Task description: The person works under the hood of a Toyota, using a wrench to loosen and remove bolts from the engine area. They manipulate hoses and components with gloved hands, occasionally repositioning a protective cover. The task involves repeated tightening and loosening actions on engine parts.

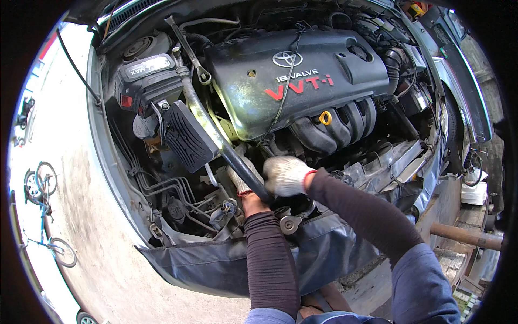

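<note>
Hose [243, 171] crosses the near left of the engine bay at a slant, with both gloved hands close to its near end. The left hand [236, 180] reaches under it, its fingers hidden, so I cannot tell whether they grip. The right hand [286, 175] is just right of it, fingers curled together — whether clamped on anything, I cannot tell. In so tight a gap, I would steady with the left, make short, even pulls with the right, and keep the knit cuffs clear of edges.

The gloves look like loose pale cotton with red hems; the hose is smooth, dark and round. Beyond, the engine cover [318, 62] is broad dull plastic with raised lettering, above fat curved intake runners [334, 129]. A slim metal wrench [186, 48] lies far left; a creased vinyl sheet [210, 265] drapes the near edge.
</note>
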Motion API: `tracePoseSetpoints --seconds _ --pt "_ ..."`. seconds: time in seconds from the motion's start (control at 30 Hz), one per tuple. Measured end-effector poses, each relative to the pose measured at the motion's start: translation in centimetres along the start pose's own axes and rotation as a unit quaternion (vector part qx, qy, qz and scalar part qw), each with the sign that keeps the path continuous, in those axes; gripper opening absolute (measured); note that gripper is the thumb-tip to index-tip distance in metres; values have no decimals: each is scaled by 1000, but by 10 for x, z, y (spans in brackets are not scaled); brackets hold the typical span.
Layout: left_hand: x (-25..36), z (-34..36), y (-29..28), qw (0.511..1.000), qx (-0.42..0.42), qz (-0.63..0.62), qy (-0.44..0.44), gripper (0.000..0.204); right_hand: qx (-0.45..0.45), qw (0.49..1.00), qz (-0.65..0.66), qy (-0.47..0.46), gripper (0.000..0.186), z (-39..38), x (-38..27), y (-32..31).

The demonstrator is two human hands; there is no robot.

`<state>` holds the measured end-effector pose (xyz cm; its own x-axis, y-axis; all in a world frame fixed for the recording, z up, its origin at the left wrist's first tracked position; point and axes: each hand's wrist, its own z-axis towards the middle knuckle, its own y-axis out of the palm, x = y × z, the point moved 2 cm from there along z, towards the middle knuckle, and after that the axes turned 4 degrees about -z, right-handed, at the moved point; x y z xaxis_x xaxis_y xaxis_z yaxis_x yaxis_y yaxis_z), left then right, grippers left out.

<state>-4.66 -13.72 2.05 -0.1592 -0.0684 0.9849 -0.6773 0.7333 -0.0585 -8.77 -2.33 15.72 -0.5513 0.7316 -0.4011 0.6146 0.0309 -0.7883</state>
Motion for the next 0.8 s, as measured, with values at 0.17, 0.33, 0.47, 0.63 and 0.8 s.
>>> tracePoseSetpoints --seconds 0.17,0.33,0.47,0.63,0.8 --pt "14 -1 -2 989 -33 -125 -68 42 46 999 -19 14 31 -36 1 -26" --pt "29 7 6 972 -21 -196 -125 40 69 984 -153 59 35 5 -17 -24" --pt "13 9 10 967 -4 -179 -183 38 39 959 -279 -36 34 6 -16 -9" --pt "-5 16 5 993 -63 -33 -89 35 109 964 -242 -30 29 6 -22 -15" --pt "-1 15 5 995 -94 36 -18 34 108 976 -191 9 27 8 -21 -23"
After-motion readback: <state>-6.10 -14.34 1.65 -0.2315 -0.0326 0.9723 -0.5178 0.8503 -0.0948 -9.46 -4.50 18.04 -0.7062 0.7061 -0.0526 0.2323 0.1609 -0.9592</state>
